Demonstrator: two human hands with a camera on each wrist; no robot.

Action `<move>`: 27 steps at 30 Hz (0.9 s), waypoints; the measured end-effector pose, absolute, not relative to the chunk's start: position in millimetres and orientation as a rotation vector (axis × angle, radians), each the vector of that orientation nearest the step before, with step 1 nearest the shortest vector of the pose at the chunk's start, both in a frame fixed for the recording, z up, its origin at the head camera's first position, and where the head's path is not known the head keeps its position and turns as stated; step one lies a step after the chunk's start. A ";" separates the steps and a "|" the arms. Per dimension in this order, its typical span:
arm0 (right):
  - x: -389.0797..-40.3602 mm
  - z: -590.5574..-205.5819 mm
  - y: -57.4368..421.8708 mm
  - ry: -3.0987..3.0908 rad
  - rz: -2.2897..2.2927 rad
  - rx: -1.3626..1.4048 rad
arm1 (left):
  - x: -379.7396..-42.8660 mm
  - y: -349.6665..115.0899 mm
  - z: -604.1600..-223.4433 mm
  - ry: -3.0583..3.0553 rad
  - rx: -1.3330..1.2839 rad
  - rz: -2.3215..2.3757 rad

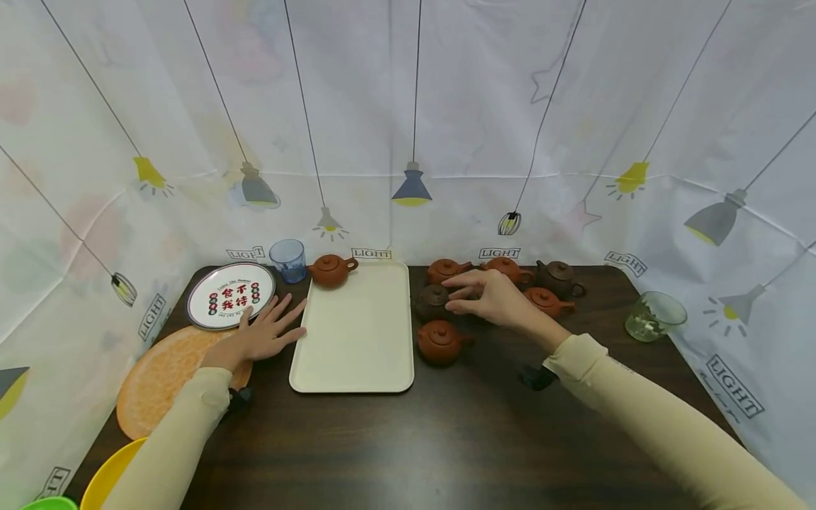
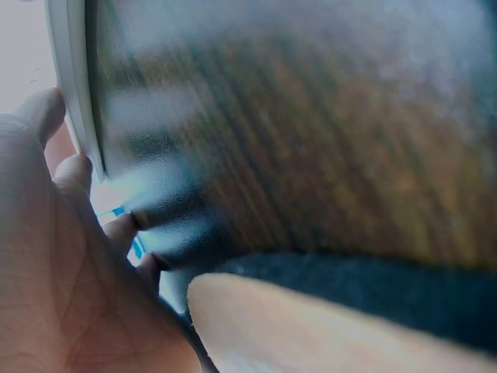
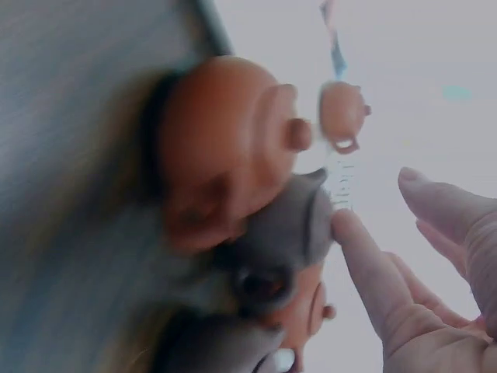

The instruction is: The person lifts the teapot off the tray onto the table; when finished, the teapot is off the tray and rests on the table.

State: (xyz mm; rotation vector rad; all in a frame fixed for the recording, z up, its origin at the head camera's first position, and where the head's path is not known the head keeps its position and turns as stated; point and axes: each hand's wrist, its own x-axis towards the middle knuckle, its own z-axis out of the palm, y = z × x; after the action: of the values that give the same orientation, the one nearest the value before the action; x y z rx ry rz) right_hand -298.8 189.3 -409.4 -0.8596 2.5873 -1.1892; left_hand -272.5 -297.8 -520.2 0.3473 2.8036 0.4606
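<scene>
My left hand point(image 1: 258, 336) lies with spread, straight fingers beside the cream tray point(image 1: 353, 340), its fingertips at the tray's left edge. A reddish-brown teapot point(image 1: 330, 272) sits at the tray's far left corner. Over a dark brown teapot point(image 1: 431, 304) right of the tray hovers my right hand point(image 1: 494, 301), thumb and fingers apart. In the right wrist view one fingertip reaches the lid area of that dark teapot point(image 3: 283, 225); whether it touches, I cannot tell. A reddish teapot point(image 1: 440, 343) stands just in front of it, another reddish teapot point(image 1: 444, 270) just behind.
More teapots stand further right: two reddish ones, one a reddish teapot point(image 1: 547, 302), and a dark teapot point(image 1: 559, 278). A greenish glass point(image 1: 653, 316) is at the right edge. On the left are a blue glass point(image 1: 289, 261), a printed plate point(image 1: 231, 296), an orange mat point(image 1: 149, 389) and a yellow container point(image 1: 108, 471).
</scene>
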 end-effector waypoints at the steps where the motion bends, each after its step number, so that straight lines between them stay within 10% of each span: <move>1: -304.0 -407.4 180.7 2.527 -1.253 -0.837 | -271.9 -299.1 -520.2 2.802 0.343 0.463; 18: -399.7 -416.7 20.1 1.808 -1.770 -0.037 | -276.1 -299.5 -522.6 2.827 0.344 0.447; 27: -415.6 -444.8 -23.8 1.919 -1.770 -0.055 | -272.6 -299.0 -518.2 2.822 0.344 0.500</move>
State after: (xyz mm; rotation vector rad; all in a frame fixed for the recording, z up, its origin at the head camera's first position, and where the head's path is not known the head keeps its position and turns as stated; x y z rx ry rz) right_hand -415.6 -23.8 -444.8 -0.0548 1.9189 -1.7701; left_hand -272.6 -299.0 -518.2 0.3443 2.8218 0.5003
